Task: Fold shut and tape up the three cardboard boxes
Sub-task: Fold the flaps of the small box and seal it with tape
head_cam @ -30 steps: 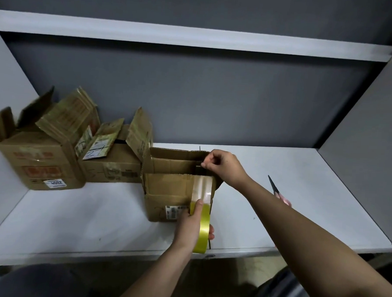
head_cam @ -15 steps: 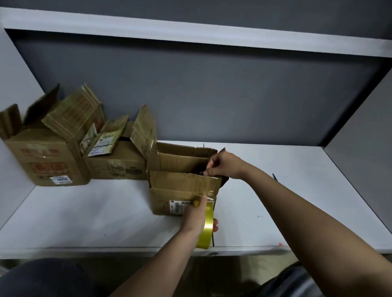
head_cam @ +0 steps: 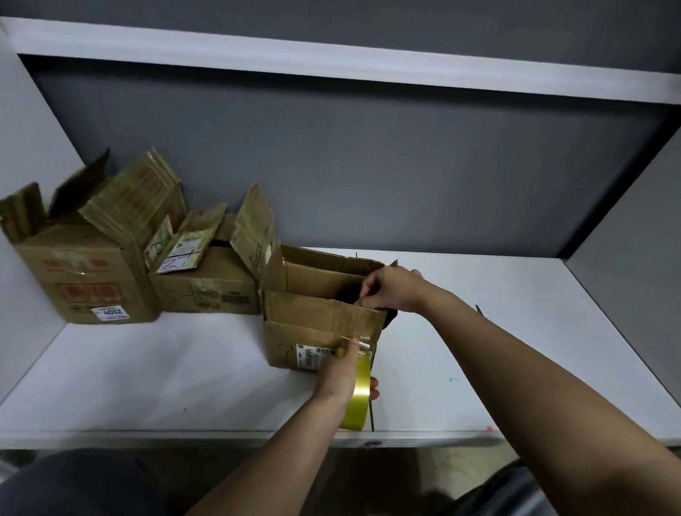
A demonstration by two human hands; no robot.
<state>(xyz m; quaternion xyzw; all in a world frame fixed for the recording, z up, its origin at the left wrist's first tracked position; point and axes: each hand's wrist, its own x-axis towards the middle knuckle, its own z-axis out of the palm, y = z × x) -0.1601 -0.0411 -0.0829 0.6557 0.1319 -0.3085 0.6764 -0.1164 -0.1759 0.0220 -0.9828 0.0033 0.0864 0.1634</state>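
1. Three cardboard boxes sit along the back of the white table (head_cam: 167, 375), and the nearest box (head_cam: 319, 327) stands right in front of the person, its top not closed, a dark gap showing between the flaps.
2. The left hand (head_cam: 339, 370) grips a yellow tape roll (head_cam: 357, 396) upright against the front face of that box, thumb pressed near the top edge where a clear strip of tape runs up onto the near flap.
3. The right hand (head_cam: 388, 290) reaches over the top, fingers curled and pinching at the tape end on the near flap's edge by the right corner.
4. To the left, the middle box (head_cam: 207, 286) stands wide open, flaps sticking up, touching its neighbours.
5. Furthest left, the tall box (head_cam: 89, 280) with a white "4002" label also has its flaps up.
6. A dark scissor tip (head_cam: 479, 309) pokes out just behind the right forearm.
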